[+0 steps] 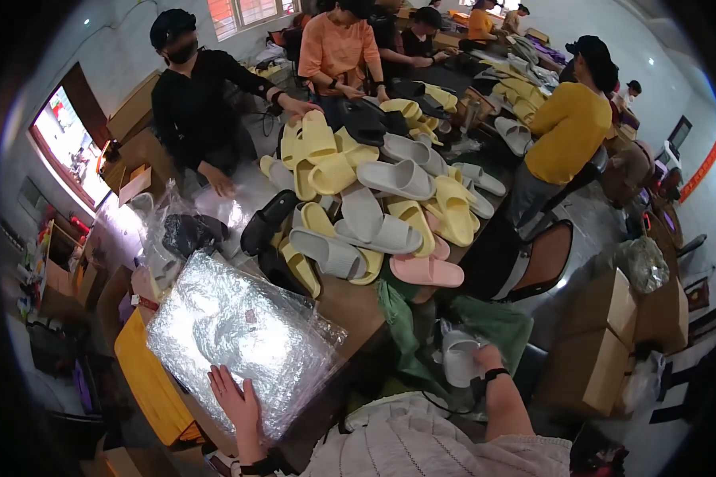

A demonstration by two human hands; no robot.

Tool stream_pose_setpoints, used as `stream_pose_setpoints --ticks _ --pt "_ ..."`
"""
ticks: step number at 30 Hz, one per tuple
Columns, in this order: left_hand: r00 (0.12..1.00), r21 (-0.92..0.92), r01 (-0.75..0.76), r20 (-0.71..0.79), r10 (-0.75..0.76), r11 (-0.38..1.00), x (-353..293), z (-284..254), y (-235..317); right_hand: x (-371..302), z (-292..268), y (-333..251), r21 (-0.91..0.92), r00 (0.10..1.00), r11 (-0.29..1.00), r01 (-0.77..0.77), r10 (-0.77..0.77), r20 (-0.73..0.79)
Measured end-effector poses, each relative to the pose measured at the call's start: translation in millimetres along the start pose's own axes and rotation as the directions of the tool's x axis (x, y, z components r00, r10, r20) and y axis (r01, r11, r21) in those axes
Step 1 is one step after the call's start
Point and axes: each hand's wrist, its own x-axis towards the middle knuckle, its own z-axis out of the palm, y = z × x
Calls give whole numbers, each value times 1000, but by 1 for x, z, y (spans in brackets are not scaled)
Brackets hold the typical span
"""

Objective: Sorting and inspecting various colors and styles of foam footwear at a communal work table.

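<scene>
My left hand (239, 404) lies flat with fingers stretched on a stack of shiny clear plastic bags (231, 314) at the table's near left. My right hand (491, 358), low on the right, is closed on the edge of a pale grey slipper (460, 359), which seems to be in a clear bag. That slipper hangs over a green woven sack (406, 338) beside the table. Ahead of my hands is a heap of slippers: yellow ones (344, 172), grey ones (395, 180), a pink one (428, 271) and a black one (269, 221).
A person in black (203, 111) reaches into the heap from the far left. Others in orange (338, 52) and yellow (569, 127) work along the table. A chair (537, 258) stands right of the table, with cardboard boxes (585, 358) beyond. Yellow material (151, 374) hangs at the left edge.
</scene>
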Motion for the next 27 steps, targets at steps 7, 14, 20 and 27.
stream_pose_setpoints --ticks 7,14,20,27 --pt "1000 13 1 -24 -1 1000 -3 -3 -8 39 -48 -140 17 932 957 290 -278 -232" --pt "999 1 19 -36 -19 1000 1 -2 -4 141 -93 -275 240 670 695 678 -450 -590" --pt "997 -5 60 -45 -60 998 -3 -12 2 168 -143 -385 572 782 533 623 -416 -464" --pt "996 13 73 -50 -72 997 -2 -13 6 154 -147 -486 308 810 848 432 -214 -546"
